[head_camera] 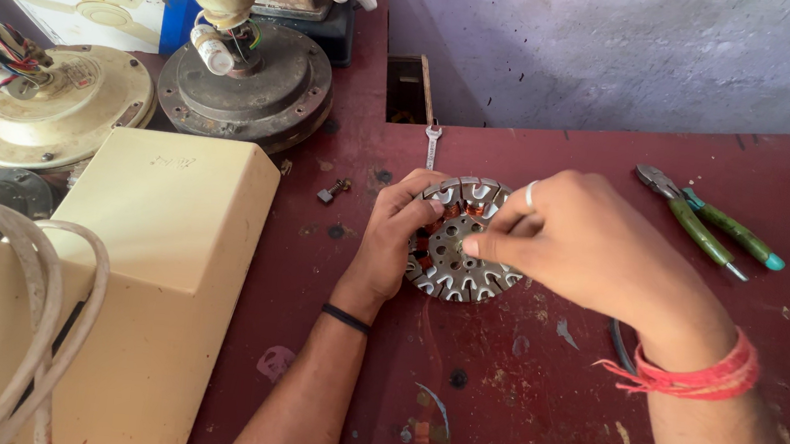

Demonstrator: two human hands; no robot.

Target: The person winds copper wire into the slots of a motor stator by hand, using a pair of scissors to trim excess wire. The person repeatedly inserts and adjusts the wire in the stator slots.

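stator core (465, 243), a round slotted metal disc with copper-coloured windings showing in its upper slots, lies flat on the dark red tabletop (542, 400), near the middle and a little toward the far edge. left hand (398, 242) is closed on the disc's left rim, fingers curled over the top and thumb at the side, with a black band on the wrist. right hand (586, 245) reaches in from the right with its fingertips pinched together at the disc's centre; whether something small sits between them cannot be told. a ring is on one finger and red thread is wound round the wrist. green-handled pliers (708, 228) lie well apart toward the right edge. a slim spanner (432, 139) lies just beyond the disc near the far edge. a cream housing (136, 255) fills the left side, with two fan motors (244, 82) behind it at the far left corner.
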